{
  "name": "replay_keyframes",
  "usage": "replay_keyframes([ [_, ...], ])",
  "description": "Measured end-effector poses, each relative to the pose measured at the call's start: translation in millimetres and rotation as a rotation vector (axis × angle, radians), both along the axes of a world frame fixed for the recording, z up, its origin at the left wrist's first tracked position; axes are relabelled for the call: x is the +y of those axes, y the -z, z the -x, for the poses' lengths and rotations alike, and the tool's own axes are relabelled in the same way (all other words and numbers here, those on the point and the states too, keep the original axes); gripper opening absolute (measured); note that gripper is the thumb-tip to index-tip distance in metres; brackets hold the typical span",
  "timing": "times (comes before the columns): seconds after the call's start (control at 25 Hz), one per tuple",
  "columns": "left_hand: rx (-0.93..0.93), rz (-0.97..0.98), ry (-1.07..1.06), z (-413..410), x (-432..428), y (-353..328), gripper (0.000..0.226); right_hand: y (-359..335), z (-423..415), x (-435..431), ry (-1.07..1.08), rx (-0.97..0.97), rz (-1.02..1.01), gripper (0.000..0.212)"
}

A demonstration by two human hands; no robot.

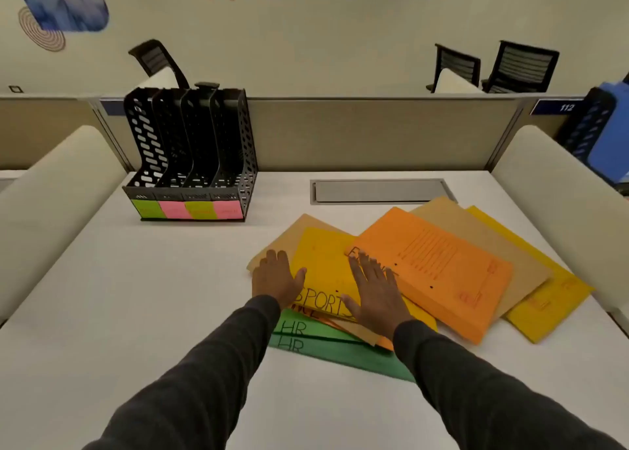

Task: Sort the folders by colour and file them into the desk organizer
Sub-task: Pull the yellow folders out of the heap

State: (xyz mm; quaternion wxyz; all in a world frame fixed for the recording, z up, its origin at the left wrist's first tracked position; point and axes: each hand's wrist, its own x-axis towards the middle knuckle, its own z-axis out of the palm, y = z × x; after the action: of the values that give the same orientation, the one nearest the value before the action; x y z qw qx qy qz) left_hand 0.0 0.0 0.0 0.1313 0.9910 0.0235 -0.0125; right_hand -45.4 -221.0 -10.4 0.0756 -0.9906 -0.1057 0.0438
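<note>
A loose pile of folders lies on the white desk [170, 296]. On top are a yellow folder marked SPORTS [323, 262] and an orange folder [439, 272]. Brown folders [483, 238], another yellow folder [544, 303] and two green folders marked HR [326, 345] lie underneath. My left hand [274, 277] rests flat on the pile's left edge, fingers apart. Lying flat on the yellow SPORTS folder is my right hand [374, 289], also spread, at the orange folder's near corner. The black desk organizer [190, 156] stands empty at the back left, with green and pink labels on its front.
A grey cable hatch [379, 190] is set into the desk behind the pile. Cream side dividers [58, 194] and a beige back partition [374, 133] enclose the desk. Another black organizer with blue folders [609, 136] stands at the far right. Office chairs stand beyond the partition.
</note>
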Motion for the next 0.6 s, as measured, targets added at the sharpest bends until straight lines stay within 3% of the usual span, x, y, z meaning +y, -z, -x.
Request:
replay_keyframes([
  [0.16,0.299,0.569,-0.287,12.3,5.2,28.1,0.058,36.6,31.0,-5.2,0.039,0.225,0.023,0.101],
  [0.24,0.332,0.842,-0.425,13.9,4.7,31.8,0.041,46.4,34.8,-7.7,0.052,0.235,0.035,0.106],
  [0.32,0.331,1.062,-0.504,10.2,5.0,25.4,0.030,45.9,34.4,-5.7,0.074,0.219,0.022,0.097],
  [0.6,0.215,1.416,-0.388,-9.7,33.0,-21.2,0.016,22.3,31.0,-0.7,0.171,0.057,-0.027,0.081],
])
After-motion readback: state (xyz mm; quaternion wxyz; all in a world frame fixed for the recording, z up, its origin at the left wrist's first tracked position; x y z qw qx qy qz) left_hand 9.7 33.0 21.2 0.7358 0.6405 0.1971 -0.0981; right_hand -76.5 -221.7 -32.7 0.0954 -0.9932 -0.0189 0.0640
